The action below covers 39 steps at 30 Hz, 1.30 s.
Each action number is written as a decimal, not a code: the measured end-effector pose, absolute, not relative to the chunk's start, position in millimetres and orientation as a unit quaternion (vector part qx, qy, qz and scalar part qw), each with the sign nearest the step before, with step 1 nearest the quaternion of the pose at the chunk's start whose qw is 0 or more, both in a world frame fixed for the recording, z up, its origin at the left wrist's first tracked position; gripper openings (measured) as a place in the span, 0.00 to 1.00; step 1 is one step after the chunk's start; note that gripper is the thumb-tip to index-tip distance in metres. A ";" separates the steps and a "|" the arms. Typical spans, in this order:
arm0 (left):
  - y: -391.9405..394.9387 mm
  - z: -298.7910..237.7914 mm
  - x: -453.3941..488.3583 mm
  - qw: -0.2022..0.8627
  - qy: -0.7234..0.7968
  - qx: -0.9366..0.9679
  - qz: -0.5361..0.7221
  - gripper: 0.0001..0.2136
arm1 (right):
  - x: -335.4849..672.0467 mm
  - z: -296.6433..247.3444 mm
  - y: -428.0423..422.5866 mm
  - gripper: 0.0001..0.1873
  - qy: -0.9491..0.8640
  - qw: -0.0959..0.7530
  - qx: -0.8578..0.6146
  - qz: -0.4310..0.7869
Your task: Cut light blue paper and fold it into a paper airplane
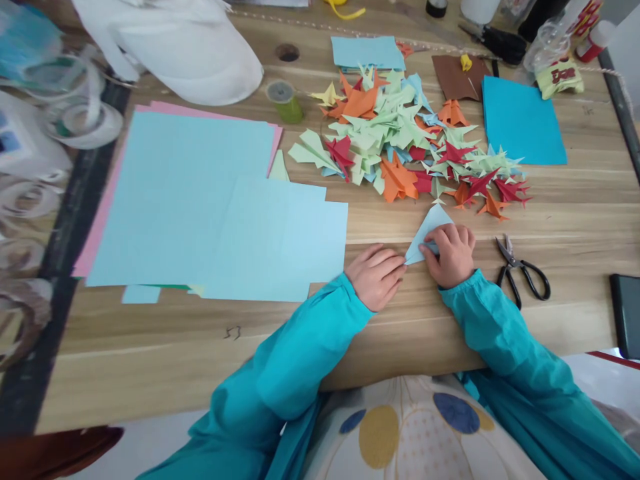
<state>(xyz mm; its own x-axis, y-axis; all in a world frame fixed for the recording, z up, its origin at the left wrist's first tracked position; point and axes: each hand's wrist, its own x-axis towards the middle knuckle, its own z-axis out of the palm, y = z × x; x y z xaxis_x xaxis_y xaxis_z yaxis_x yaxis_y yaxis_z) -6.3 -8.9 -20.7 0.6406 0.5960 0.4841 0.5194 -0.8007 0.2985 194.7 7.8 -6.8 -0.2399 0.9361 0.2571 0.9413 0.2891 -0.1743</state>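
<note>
A small folded piece of light blue paper [419, 235], roughly triangular, lies on the table in front of me. My right hand [451, 255] is closed, with curled fingers and thumb on the paper's right side. My left hand [379, 275] lies flat with fingers stretched out, its fingertips at the paper's lower left corner. Just beyond is a heap of folded paper pieces [395, 117] in pale green, orange, red and blue. Black-handled scissors [511, 260] rest partly open to the right of my right hand.
Large light blue sheets [190, 200] over pink ones cover the left side. A blue square sheet [525, 123] and a brown sheet [457, 73] lie at the far right. A thread spool [284, 103], tape rolls [83, 120] and a black flat object [626, 313] sit around the table.
</note>
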 end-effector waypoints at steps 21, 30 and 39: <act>-4.1 -24.1 -10.4 0.110 0.318 0.888 0.312 0.12 | 193.1 -5.0 7.6 0.10 -0.784 0.143 -0.604 -0.001; 0.8 -33.6 -17.7 0.135 0.298 0.900 0.287 0.13 | 194.1 -7.1 7.9 0.11 -0.784 0.140 -0.604 -0.001; -0.6 -22.9 -15.2 0.129 0.297 0.888 0.328 0.13 | 193.5 -5.6 7.9 0.11 -0.784 0.144 -0.604 0.000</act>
<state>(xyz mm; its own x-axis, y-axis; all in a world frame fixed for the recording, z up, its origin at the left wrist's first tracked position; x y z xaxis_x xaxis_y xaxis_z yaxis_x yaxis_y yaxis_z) -15.2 -0.6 -22.9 0.6088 0.6119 0.5049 0.4429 -0.7902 0.4237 193.5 7.9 -5.6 -0.2290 0.9468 0.2261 0.9470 0.2704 -0.1732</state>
